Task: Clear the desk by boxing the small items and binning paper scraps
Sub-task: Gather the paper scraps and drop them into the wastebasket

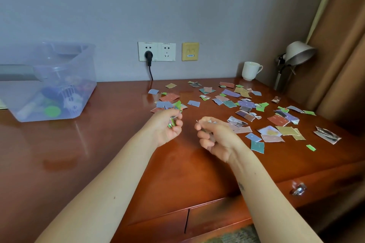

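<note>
Several coloured paper scraps (245, 104) lie scattered over the right half of the reddish wooden desk (98, 144). My left hand (167, 126) hovers over the desk's middle with its fingers curled round a small bunch of green and mixed scraps. My right hand (213, 136) is beside it, fingers curled round a few scraps, one edge poking out near the thumb. A clear plastic box (59, 77) with small items inside stands at the back left.
A white mug (251, 70) and a metal desk lamp (296, 55) stand at the back right corner. A black plug (148, 55) sits in the wall socket, its cord dropping behind the desk. A brown curtain (343, 45) hangs on the right. Drawers with a metal knob (299, 189) face me.
</note>
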{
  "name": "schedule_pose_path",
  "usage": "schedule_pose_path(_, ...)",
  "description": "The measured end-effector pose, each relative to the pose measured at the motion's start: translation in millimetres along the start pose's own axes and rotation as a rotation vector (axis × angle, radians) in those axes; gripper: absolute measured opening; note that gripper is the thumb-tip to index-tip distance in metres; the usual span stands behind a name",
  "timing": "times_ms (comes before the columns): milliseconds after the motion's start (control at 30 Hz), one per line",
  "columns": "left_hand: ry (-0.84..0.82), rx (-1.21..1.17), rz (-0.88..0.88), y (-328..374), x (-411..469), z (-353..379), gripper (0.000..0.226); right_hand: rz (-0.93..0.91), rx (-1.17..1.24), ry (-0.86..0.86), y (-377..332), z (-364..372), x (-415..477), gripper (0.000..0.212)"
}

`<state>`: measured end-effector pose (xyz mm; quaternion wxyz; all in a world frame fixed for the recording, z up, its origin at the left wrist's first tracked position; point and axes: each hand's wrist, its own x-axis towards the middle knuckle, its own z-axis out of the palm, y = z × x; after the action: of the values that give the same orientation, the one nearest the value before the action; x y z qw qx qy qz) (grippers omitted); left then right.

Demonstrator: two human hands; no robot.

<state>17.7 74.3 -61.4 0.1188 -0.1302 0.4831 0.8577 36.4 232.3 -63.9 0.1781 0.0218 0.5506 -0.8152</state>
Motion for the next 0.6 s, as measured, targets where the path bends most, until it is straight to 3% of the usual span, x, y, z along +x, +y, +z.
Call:
schedule_pose_path(133,-0.002,-0.142,-0.046,4.8,-26.0,-22.2,0.017,0.056,0.224,-0.072,8.2,27.8,2.6,0.017)
schedule_pose_path(333,0.025,-0.189,0.028,20.7,-69.5,-68.6,0.031,0.197,0.295,-0.257,28.0,93.2,-1.6,0.012)
schedule_pose_path(467,0.058,-0.216,0.084,31.3,-103.1,-106.0,0.047,0.316,0.273,-0.369,46.8,140.9,-10.4,0.022)
schedule_pose_path(600,0.134,-0.226,0.172,40.3,-143.8,-146.6,0.05,0.41,0.266,-0.455,70.2,189.4,-20.5,0.029)
